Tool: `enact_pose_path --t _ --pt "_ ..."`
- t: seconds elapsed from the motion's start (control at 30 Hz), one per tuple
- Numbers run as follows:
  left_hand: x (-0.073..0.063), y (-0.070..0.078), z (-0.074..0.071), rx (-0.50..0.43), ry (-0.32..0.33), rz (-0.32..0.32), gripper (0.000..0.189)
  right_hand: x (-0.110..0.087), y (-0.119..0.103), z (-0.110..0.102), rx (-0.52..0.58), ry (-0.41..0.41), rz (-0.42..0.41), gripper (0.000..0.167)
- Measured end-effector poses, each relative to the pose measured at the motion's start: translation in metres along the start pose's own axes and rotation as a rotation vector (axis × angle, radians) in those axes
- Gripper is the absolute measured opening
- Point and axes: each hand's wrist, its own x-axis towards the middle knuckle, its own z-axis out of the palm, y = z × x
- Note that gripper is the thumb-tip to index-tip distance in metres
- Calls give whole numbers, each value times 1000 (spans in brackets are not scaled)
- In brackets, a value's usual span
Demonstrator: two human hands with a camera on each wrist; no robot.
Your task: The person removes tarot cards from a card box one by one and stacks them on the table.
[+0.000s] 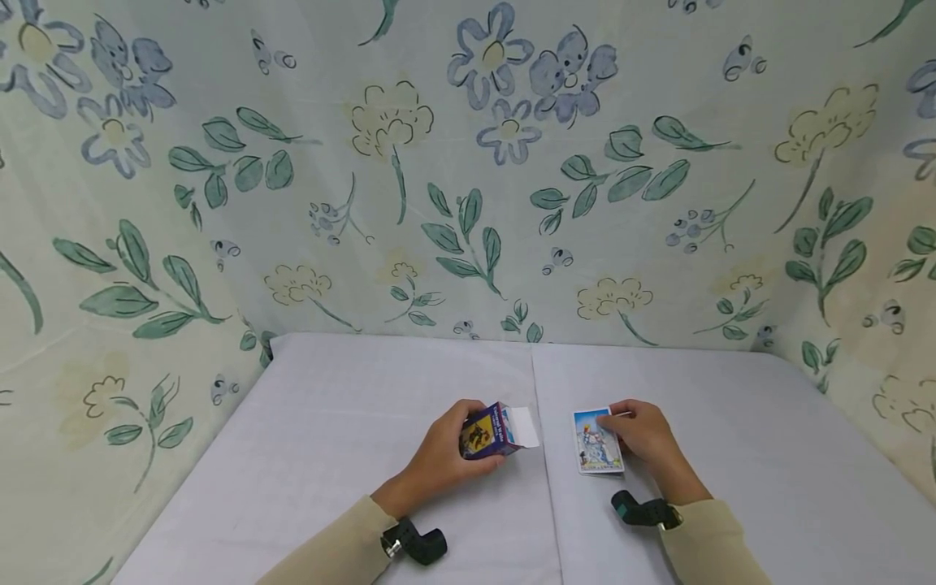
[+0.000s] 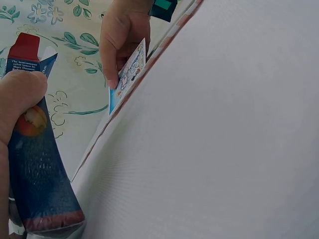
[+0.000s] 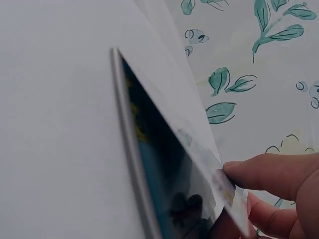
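Note:
In the head view my left hand [image 1: 442, 447] grips a blue and purple card box [image 1: 483, 436] with a picture on its front. Its white end flap [image 1: 523, 426] stands open toward the right. The box's printed side [image 2: 42, 169] and my left thumb across it show in the left wrist view. To the right, my right hand [image 1: 649, 439] pinches the right edge of an illustrated card [image 1: 595, 445] with a blue sky and a robed figure. From the right wrist side, this card [image 3: 227, 191] tilts up from a thin stack of cards [image 3: 154, 169] beneath it.
A white cloth [image 1: 329, 406] covers the table, with a crease running down its middle. Behind and at both sides hangs a floral curtain [image 1: 453, 317]. Black wrist cameras [image 1: 420, 543] sit at both sleeves.

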Motion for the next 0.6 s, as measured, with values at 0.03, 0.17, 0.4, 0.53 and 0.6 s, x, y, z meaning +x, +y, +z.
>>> enact_pose_path --t 0.03,0.17,0.4,0.53,0.6 --pt "0 0 0 0 0 0 71 0 0 0 -10 5 -6 41" --pt "0 -1 1 -2 3 6 71 0 0 1 -48 25 -21 39" --pt "-1 -1 0 -6 4 18 70 -3 -2 3 -80 48 -20 37" --pt "0 1 -1 -8 3 15 70 -3 -2 3 -83 49 -23 36" --pt "1 1 -1 -7 -1 11 70 -2 -2 3 -84 48 -29 36"
